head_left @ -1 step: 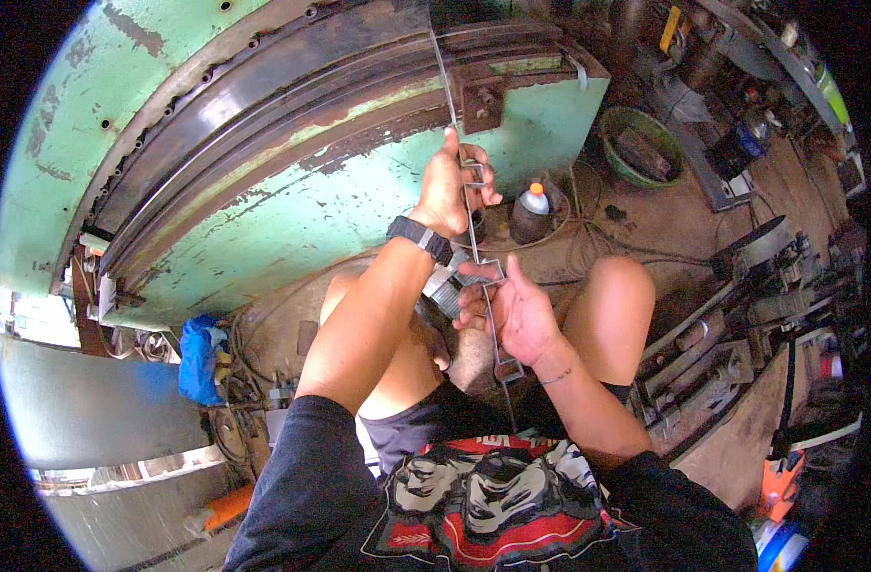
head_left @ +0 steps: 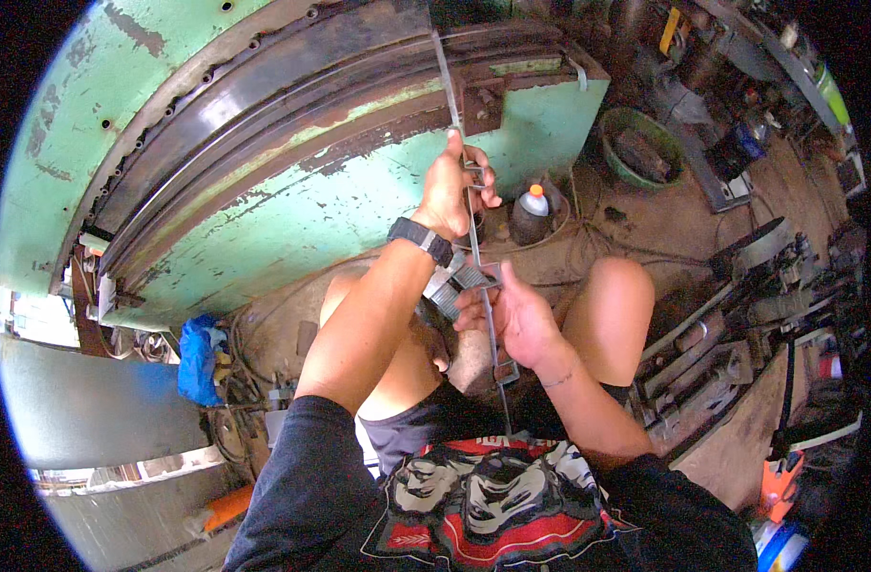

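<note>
A long, thin metal profile (head_left: 473, 227) with several squared step bends stands between my hands, seen nearly edge-on. It runs from the machine down toward my lap. My left hand (head_left: 446, 186), with a dark watch on the wrist, is closed round its upper part; the thumb lies along the metal and the fingertips curl beside a bend. Lower down, my right hand (head_left: 523, 315) has the profile between its thumb and curled fingers, next to another step bend. Beyond the left hand, the upper end of the profile overlaps the dark bed of a green machine (head_left: 359, 181).
A dark container with an orange-capped bottle (head_left: 532, 205) stands on the floor past my right hand. Farther right are a green basin (head_left: 642, 148), hoses and stacked metal parts (head_left: 721, 329). A blue bag (head_left: 201, 360) hangs at the left. My knees flank the profile.
The profile has turned slightly about its length, so more of its flat face shows. My right hand has shifted slightly with it, its fingers a little more curled; the left hand keeps its hold.
</note>
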Demonstrator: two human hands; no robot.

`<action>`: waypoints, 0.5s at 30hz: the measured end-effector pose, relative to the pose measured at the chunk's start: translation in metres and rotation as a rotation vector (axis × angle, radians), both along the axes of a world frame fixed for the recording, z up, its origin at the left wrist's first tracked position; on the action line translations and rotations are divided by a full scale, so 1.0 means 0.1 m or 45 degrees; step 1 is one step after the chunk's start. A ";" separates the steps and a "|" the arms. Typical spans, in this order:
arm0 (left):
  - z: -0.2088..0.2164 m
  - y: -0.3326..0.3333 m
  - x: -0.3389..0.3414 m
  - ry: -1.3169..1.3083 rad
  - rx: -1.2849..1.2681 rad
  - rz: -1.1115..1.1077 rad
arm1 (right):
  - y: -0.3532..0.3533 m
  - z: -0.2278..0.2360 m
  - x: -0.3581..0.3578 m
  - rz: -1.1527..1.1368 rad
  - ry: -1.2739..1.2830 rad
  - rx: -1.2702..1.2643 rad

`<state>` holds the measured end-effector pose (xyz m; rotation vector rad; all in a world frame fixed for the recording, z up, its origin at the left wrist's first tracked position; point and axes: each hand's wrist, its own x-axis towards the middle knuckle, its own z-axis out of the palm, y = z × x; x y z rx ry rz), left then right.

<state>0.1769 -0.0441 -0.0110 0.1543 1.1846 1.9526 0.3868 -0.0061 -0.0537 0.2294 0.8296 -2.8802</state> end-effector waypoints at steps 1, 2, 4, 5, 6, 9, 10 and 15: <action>0.00 -0.01 0.01 0.026 0.001 -0.004 | -0.01 0.03 0.04 -0.072 -0.060 0.264; 0.00 -0.01 0.01 0.033 -0.007 -0.019 | -0.01 0.08 0.09 -0.143 -0.120 0.529; 0.05 0.04 0.05 0.018 -0.037 0.001 | -0.01 0.17 0.20 -0.278 -0.216 0.694; 0.07 0.06 0.08 0.008 -0.052 0.007 | 0.01 0.12 0.25 -0.203 -0.197 0.701; 0.06 0.08 0.09 -0.029 -0.038 0.024 | 0.03 0.05 0.30 -0.129 -0.179 0.708; 0.06 0.11 0.03 -0.096 0.028 0.032 | -0.01 0.08 0.32 -0.050 -0.167 0.668; 0.07 0.10 0.01 -0.104 0.056 0.000 | -0.02 0.07 0.32 -0.075 -0.151 0.635; 0.10 0.13 -0.02 -0.127 0.179 -0.011 | -0.07 0.09 0.39 -0.151 -0.145 0.470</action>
